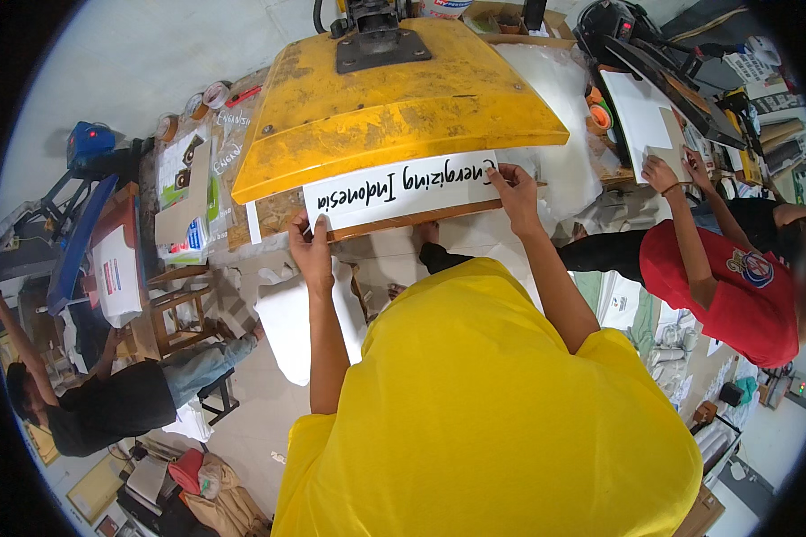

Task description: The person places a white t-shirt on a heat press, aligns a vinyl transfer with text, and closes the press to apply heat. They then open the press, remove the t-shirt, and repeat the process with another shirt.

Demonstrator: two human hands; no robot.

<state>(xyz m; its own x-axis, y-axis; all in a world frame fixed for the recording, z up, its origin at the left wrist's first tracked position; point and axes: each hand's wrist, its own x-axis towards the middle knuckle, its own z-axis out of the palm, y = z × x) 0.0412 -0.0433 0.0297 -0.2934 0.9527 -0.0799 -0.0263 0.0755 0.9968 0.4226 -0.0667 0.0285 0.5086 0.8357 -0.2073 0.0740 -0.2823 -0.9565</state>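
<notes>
Under the raised yellow upper platen of a heat press (403, 101) lies a white sheet or fabric panel with black lettering (403, 190), upside down from my view. My left hand (312, 248) pinches its near left corner, thumb on top. At the right end my right hand (514, 191) holds its edge by the lettering, fingers above it. A brown edge of the press's lower bed (410, 220) shows just below the white piece. The far part of the white piece is hidden beneath the platen.
Left on the worktable (235, 228) are tape rolls (196, 105), a red cutter (243, 96), a grey-brown card (187, 201) and printed sheets. White fabric (312, 322) hangs low before me. Co-workers stand at other presses, in black (114, 409) at left and red (719, 288) at right.
</notes>
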